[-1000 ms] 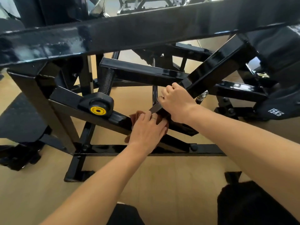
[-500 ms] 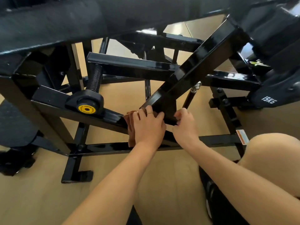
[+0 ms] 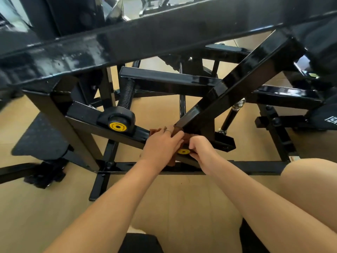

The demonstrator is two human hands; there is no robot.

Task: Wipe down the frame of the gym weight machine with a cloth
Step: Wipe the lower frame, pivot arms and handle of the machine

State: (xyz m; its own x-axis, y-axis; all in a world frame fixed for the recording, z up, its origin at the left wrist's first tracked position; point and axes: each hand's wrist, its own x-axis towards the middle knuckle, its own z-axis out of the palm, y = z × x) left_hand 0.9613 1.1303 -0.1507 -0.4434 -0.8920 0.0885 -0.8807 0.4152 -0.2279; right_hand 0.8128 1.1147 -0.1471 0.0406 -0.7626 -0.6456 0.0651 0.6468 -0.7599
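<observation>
The black steel frame of the weight machine (image 3: 237, 84) fills the view, with a slanted lower bar (image 3: 87, 115) running down to the right. A brown cloth (image 3: 155, 131) lies over that bar where a diagonal strut meets it. My left hand (image 3: 160, 147) presses flat on the cloth, fingers stretched toward the joint. My right hand (image 3: 202, 150) sits just to its right, fingers curled round the bar's lower edge and a fold of cloth beside a small yellow cap (image 3: 183, 151). Most of the cloth is hidden under both hands.
A black knob with a yellow centre (image 3: 117, 126) and a coiled spring sit on the slanted bar to the left. A floor bar (image 3: 255, 168) runs under my hands. A black rubber mat (image 3: 40, 141) lies left, a weight plate (image 3: 328, 121) right, and my knee (image 3: 313, 181) rises at lower right.
My right hand came down from the diagonal strut to the lower bar beside my left hand. My left hand slid the cloth slightly right along the bar. A small yellow cap now shows between them.
</observation>
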